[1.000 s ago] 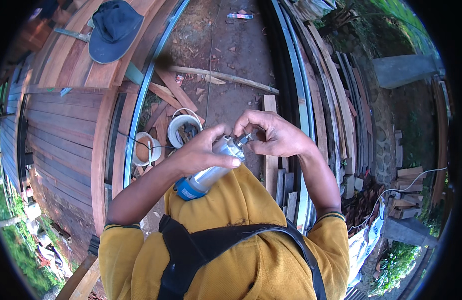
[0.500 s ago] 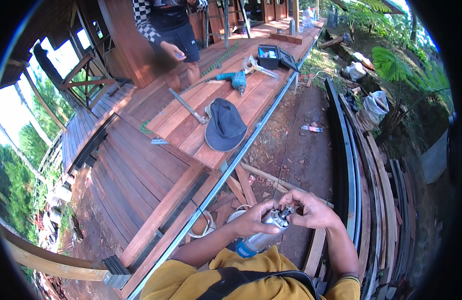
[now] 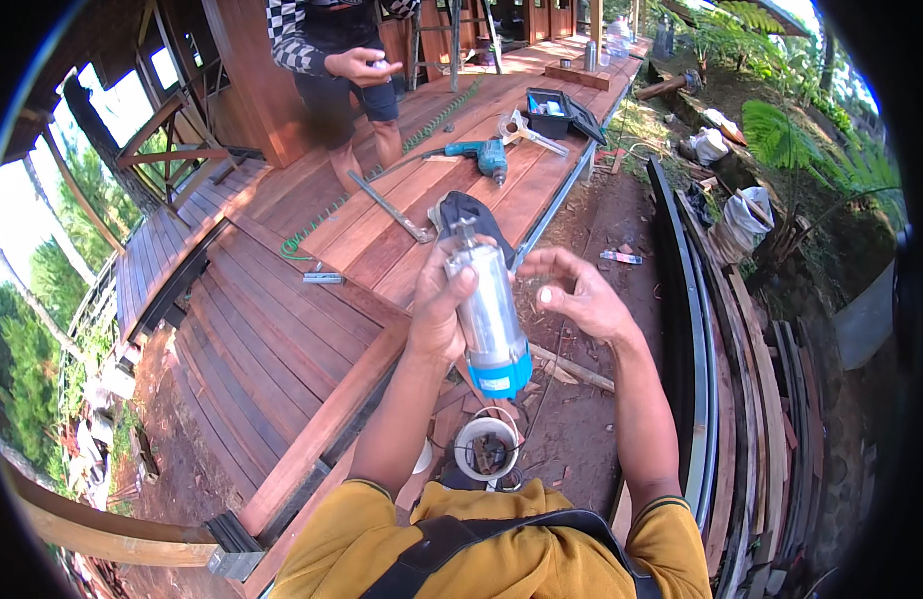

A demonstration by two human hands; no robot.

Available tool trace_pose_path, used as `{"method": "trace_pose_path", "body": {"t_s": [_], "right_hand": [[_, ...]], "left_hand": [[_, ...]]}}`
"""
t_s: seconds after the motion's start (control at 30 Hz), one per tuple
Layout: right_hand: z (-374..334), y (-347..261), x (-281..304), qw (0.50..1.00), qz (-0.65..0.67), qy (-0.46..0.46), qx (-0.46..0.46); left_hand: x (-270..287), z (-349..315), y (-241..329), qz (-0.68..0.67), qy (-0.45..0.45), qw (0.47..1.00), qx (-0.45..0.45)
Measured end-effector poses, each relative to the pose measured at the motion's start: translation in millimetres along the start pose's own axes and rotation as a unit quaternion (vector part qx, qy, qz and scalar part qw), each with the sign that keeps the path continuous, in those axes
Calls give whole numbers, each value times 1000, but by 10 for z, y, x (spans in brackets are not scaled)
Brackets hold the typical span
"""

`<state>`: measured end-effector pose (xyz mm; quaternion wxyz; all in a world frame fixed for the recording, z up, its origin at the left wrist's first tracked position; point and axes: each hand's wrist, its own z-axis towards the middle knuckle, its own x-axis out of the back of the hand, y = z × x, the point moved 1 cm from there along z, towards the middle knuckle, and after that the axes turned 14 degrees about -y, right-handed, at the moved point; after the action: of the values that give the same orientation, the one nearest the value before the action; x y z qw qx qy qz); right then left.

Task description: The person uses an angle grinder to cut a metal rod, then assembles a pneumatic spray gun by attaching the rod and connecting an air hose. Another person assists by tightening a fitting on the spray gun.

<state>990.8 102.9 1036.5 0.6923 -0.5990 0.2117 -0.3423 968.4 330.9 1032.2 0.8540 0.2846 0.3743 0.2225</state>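
Observation:
My left hand (image 3: 439, 317) is wrapped round the silver body of a trim router motor (image 3: 493, 317). The motor stands nearly upright before me, with its collet at the top and its blue cap at the bottom. To its right, my right hand (image 3: 591, 302) is raised with thumb and fingers apart, holding nothing and not gripping the motor. Behind the motor a dark cap (image 3: 471, 212) lies on the planks, partly hidden.
On the wooden deck (image 3: 367, 250) lie a teal drill (image 3: 484, 157), a metal square (image 3: 392, 210) and an open black toolbox (image 3: 547, 122). A person (image 3: 347, 75) stands at the far left. Below are a white bucket (image 3: 486, 446) and, at right, stacked timber (image 3: 746, 369).
The motor has been lifted up and away from my body, its collet end now pointing upward. My right hand has come off the collet and opened. The other person's hand has risen.

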Motion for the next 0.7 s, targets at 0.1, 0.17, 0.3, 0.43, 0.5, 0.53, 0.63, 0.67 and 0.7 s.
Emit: {"method": "trace_pose_path", "body": {"t_s": [0.1, 0.17, 0.3, 0.43, 0.5, 0.53, 0.63, 0.67, 0.7], "right_hand": [[79, 393, -244, 988, 91, -88, -88], [122, 605, -400, 994, 62, -56, -69], [362, 745, -334, 984, -3, 74, -160], [678, 620, -235, 976, -150, 15, -156], [801, 597, -182, 958, -218, -14, -187], [834, 608, -143, 951, -247, -39, -179], [744, 747, 66, 951, -171, -116, -230], [612, 786, 170, 946, -163, -115, -255], [461, 817, 300, 932, -185, -105, -294]], "left_hand": [[367, 242, 170, 12, 40, 997, -61], [616, 388, 241, 22, 51, 995, -84], [1132, 695, 235, -17, 124, 985, -119], [1677, 1024, 246, -50, 215, 969, -113], [1894, 1201, 243, -98, 209, 967, -108], [1985, 1304, 238, -120, 223, 962, -99], [2209, 1579, 249, -164, 240, 955, -63], [2264, 1631, 253, -158, 247, 954, -63], [2326, 1686, 256, -151, 254, 953, -62]]}}
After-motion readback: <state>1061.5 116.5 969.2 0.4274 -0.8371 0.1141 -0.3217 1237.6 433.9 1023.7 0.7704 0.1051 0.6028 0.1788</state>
